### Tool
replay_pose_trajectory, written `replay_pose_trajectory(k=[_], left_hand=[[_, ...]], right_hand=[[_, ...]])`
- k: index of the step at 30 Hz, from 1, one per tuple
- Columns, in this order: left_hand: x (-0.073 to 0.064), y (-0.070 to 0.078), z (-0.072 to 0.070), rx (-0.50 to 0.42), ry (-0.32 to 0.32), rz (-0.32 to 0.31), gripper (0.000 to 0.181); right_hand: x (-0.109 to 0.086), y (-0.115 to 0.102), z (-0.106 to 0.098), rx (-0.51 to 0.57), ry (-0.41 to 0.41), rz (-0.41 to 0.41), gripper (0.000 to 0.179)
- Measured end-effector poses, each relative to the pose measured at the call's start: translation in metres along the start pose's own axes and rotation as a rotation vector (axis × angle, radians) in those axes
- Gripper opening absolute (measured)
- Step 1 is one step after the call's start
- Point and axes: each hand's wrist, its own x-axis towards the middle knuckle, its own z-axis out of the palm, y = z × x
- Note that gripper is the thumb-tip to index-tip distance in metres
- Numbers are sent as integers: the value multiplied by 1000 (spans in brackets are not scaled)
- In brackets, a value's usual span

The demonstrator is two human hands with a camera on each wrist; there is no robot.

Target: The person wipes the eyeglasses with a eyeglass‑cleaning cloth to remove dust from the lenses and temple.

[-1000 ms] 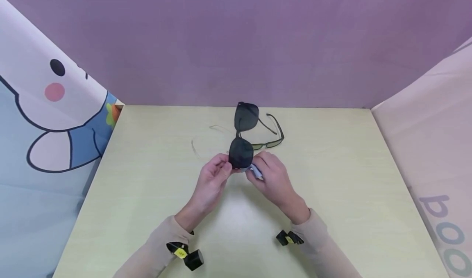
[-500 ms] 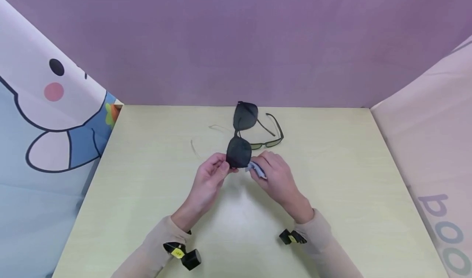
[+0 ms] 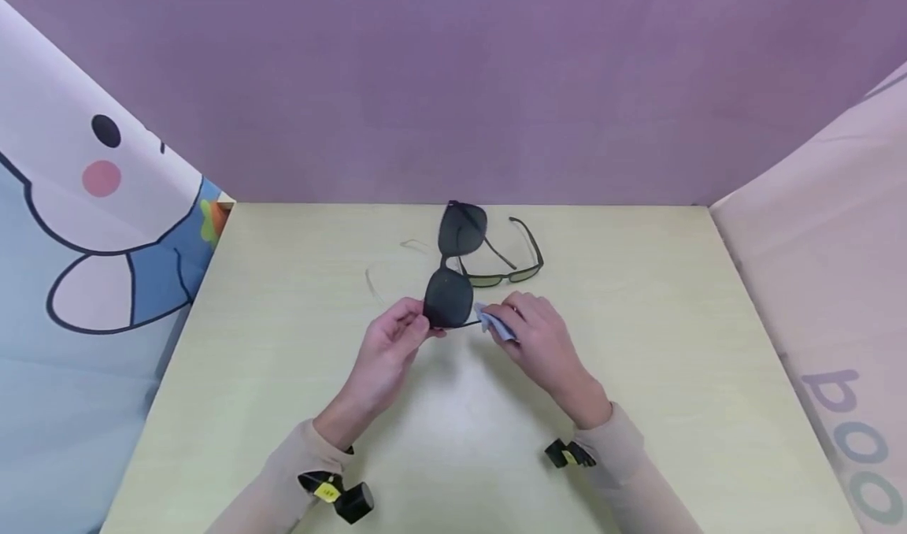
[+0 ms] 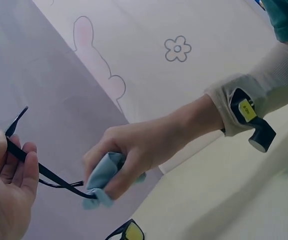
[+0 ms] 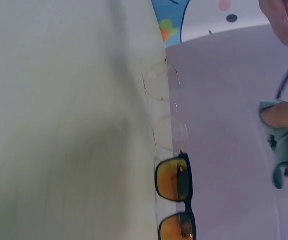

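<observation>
Dark-lensed black sunglasses (image 3: 449, 299) are held up over the table, front turned on end. My left hand (image 3: 383, 353) pinches them at the lower corner of the frame. Between the thumb and fingers of my right hand (image 3: 542, 349) is a crumpled light-blue cloth (image 3: 498, 323). In the left wrist view the cloth (image 4: 105, 172) wraps the far end of one black temple arm (image 4: 56, 177), while the other temple arm sticks out free. The right wrist view shows the right thumb (image 5: 281, 115) pressing the cloth over the arm's end.
Behind the held pair, a second black-framed pair of glasses (image 3: 524, 274) with yellowish lenses lies on the table (image 3: 638, 298). Thin wire-rimmed glasses (image 5: 171, 132) lie beside it. A purple backdrop (image 3: 453, 85) rises at the table's far edge, and printed cloths hang at both sides.
The left hand and sunglasses have shifted a little to the left. My right hand, with the cloth, has moved slightly right, away from the lens, so a stretch of temple arm now shows.
</observation>
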Motion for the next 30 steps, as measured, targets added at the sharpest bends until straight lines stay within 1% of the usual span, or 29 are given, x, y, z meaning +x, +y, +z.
replay_pose_trajectory(k=[4,7,10,13,16,18,19,21,24,27,30], left_hand=[[-3,4,-8,14,-5,-1,20],[-4,5,-12,15,-31,11,19],[-5,3,-13,25,-55,10,21],[-6,-1,-11,43,-75,-18,21],[-9,-7,-6,76,-101,-43,14],[-11,-10,-1,101,-126,-45,8],[-12,-11,1,109,-139,-44,11],[-13,-13,4,124,-168,-34,22],[-14,-15,6,138,-211,-27,33],[-14,-15,6,162,-245,-16,34],[-14,-16,4,182,-263,-8,32]], right_hand=[[-4,10,-7,27,4,-1,36],[-4,16,-14,55,58,14,38],[-2,18,-17,91,144,49,38],[3,18,-17,140,275,150,36],[10,16,-16,194,417,299,31],[15,15,-15,225,483,387,29],[18,14,-13,252,510,414,28],[22,14,-10,304,538,445,28],[26,12,-4,362,543,445,32],[27,9,1,386,540,434,33],[27,5,3,408,529,443,29]])
